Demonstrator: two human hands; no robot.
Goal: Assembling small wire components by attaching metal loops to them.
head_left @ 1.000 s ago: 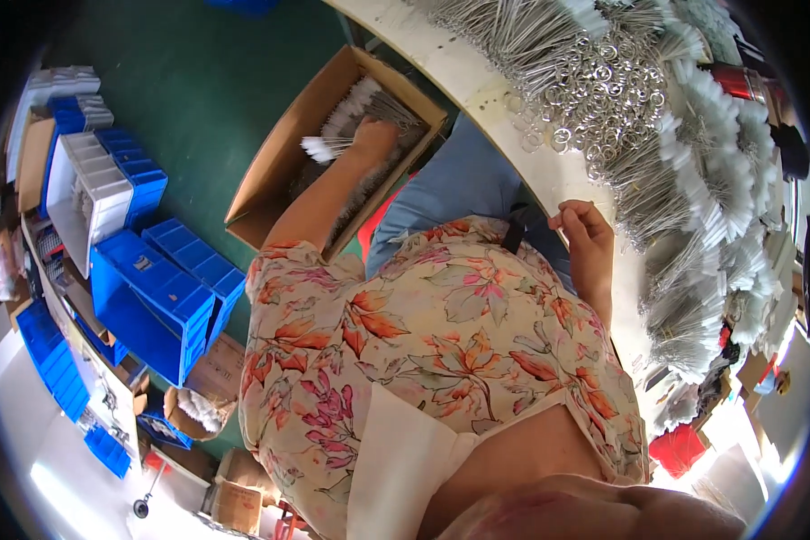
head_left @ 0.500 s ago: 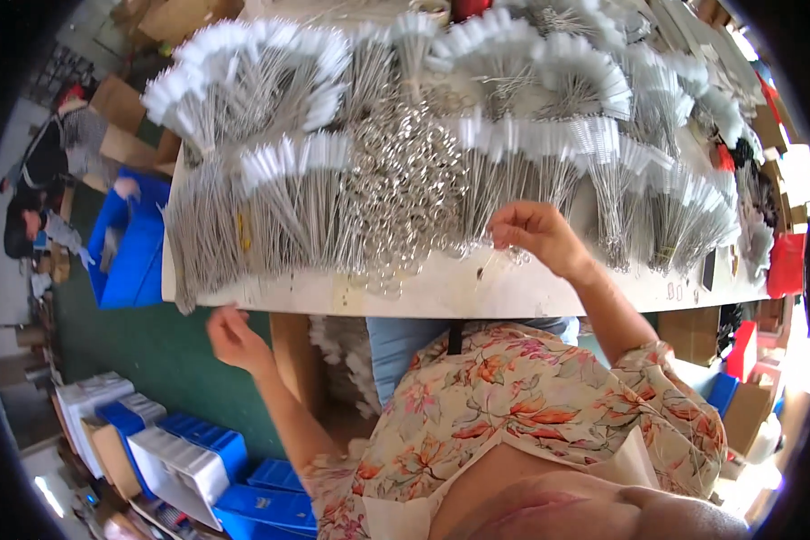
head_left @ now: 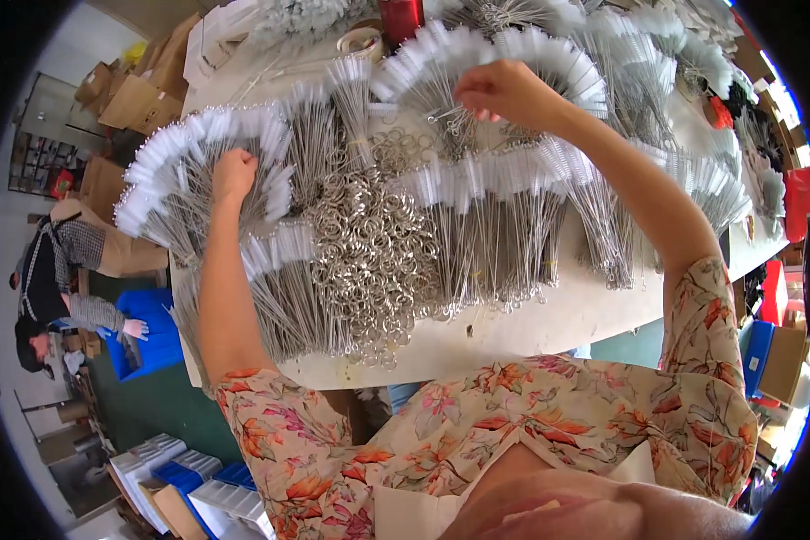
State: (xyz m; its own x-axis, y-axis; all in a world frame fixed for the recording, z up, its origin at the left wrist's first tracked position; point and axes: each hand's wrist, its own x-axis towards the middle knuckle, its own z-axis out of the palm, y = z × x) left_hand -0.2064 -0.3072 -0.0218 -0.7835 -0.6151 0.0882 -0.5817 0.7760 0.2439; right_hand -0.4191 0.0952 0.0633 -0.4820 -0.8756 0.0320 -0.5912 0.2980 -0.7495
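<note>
My left hand (head_left: 234, 175) is closed over the far-left fan of wire-stemmed brushes (head_left: 189, 162) with white bristle heads. What its fingers hold, if anything, is hidden. Over another group of the same brushes (head_left: 432, 58) at the far middle, my right hand (head_left: 506, 93) has its fingers curled together. A small wire loop shows just below its fingertips, but I cannot make out whether it is held. Between my arms lies a heap of shiny metal split rings (head_left: 373, 256). More brushes (head_left: 486, 234) lie right of the rings, stems toward me.
The white table (head_left: 531, 328) carries several brush bundles to its right side. A red can (head_left: 401, 20) and a roll of tape (head_left: 360, 42) stand at the back. Left of the table, a person (head_left: 63, 279) reaches toward a blue crate (head_left: 148, 335). Cardboard boxes (head_left: 144, 99) are behind.
Both my hands have moved forward over the table, the left from beside its front edge onto the brushes, the right from the near edge to the far bundles. The view has shifted too.
</note>
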